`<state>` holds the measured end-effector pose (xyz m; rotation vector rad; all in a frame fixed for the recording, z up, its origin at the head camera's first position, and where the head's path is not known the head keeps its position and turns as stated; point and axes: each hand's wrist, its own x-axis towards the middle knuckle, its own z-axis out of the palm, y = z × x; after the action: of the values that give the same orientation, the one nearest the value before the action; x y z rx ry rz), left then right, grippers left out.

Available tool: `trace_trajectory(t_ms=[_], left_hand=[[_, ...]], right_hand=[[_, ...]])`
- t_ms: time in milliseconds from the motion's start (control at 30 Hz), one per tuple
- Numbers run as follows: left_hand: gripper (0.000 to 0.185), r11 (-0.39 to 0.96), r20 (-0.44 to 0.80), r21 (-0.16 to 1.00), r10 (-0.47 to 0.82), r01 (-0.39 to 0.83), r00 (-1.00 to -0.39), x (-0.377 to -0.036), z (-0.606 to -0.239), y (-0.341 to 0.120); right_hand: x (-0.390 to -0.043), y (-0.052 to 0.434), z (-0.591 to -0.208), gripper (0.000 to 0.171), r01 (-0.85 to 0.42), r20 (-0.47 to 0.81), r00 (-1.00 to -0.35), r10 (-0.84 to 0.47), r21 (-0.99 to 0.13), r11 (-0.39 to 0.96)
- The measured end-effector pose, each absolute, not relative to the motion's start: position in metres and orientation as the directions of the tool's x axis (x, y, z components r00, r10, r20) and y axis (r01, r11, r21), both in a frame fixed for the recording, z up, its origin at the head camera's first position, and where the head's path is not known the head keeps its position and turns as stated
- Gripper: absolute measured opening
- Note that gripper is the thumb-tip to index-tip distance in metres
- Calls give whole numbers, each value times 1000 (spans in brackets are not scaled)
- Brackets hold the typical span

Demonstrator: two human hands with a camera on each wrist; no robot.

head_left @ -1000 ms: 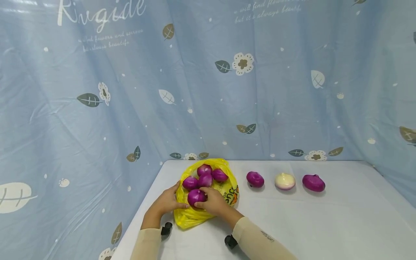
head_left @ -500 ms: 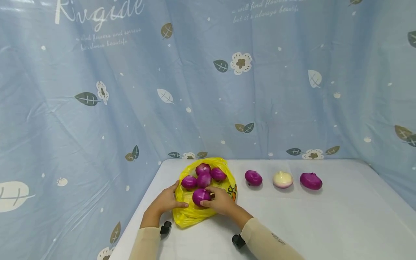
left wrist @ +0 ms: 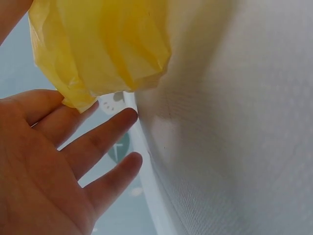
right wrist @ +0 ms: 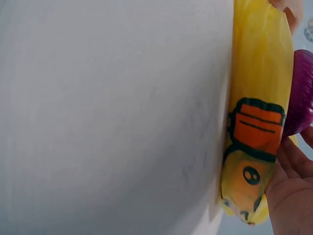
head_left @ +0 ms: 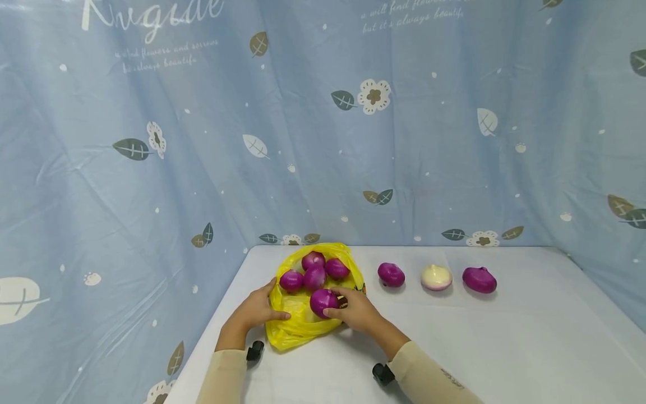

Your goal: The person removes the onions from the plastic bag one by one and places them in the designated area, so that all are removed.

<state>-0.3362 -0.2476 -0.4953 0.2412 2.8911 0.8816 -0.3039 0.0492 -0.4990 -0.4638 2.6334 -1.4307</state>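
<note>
A yellow plastic bag (head_left: pixel 298 331) lies on the table with its mouth wide and several purple onions (head_left: pixel 315 277) inside. My right hand (head_left: pixel 360 311) grips a purple onion (head_left: pixel 323 303) between thumb and fingers, over the bag's near right part. The same onion (right wrist: pixel 301 93) shows above the bag's printed side in the right wrist view. At the bag's left side my left hand (head_left: pixel 255 308) rests with its thumb along the near rim. In the left wrist view, the left hand's fingers (left wrist: pixel 100 142) are spread and fairly straight beside the yellow plastic.
Right of the bag, a purple onion (head_left: pixel 391 275), a pale peeled-looking onion (head_left: pixel 436 278) and another purple onion (head_left: pixel 480 280) stand in a row on the white table (head_left: pixel 504 348). A blue patterned curtain (head_left: pixel 303 112) hangs behind and to the left.
My right hand has moved right with the onion, away from the left thumb and towards the bag's right rim. The left hand keeps its place at the bag; the view has shifted slightly.
</note>
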Motion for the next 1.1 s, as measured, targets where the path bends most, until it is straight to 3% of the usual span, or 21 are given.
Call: trace_trajectory(t_ms=[733,1100], left_hand=[[119,799,-51,588,196,129,-979,-337,-496,-249],[119,801,-37,580,210,150,-977,-337,-499,-250]], right_hand=[[-293,115,-501,61,-285,155,-940,-304,-847,448],[-283,135,-502,59,-247,155,-960,-235,-865,437]])
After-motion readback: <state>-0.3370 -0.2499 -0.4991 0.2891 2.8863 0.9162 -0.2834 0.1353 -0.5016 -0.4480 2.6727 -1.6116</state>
